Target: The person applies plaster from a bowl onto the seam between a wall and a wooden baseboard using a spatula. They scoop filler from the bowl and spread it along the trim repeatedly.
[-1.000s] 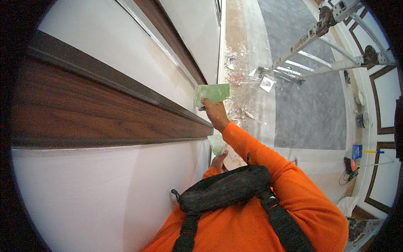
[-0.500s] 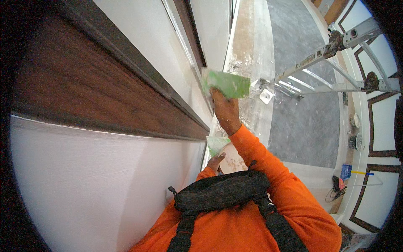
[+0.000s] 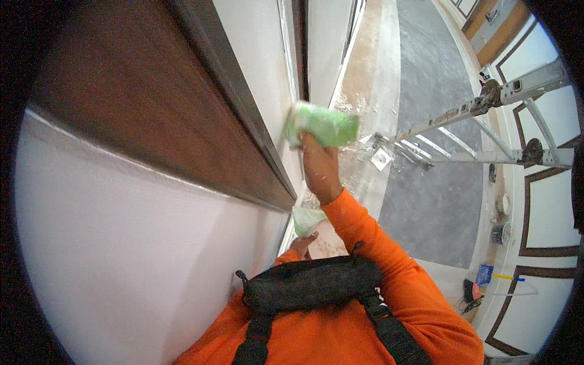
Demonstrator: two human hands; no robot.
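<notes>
My right hand point(image 3: 320, 167), in an orange sleeve, grips a wide green putty spreader point(image 3: 328, 126). The spreader is blurred by motion, and its left end is at the white wall panel point(image 3: 258, 67) beside the dark wood trim point(image 3: 164, 91). Lower down and close to my body, my left hand point(image 3: 304, 244) is closed on a second green spreader point(image 3: 308, 220), smeared with whitish paste. A pale, brown-flecked flat thing point(image 3: 326, 238) shows beside that hand; I cannot tell whether it is held. The black chest bag point(image 3: 310, 283) hides part of the left forearm.
An aluminium ladder point(image 3: 462, 131) reaches over the grey floor covering point(image 3: 426, 207) on my right. Whitish scraps and a small white square plate point(image 3: 381, 159) lie on the floor strip. Tubs point(image 3: 500, 233) and a blue item point(image 3: 484, 274) stand along the far right wall.
The view has shifted and turned slightly. My right hand with its spreader has moved a little left and down along the wall. My left hand stays low with the other spreader.
</notes>
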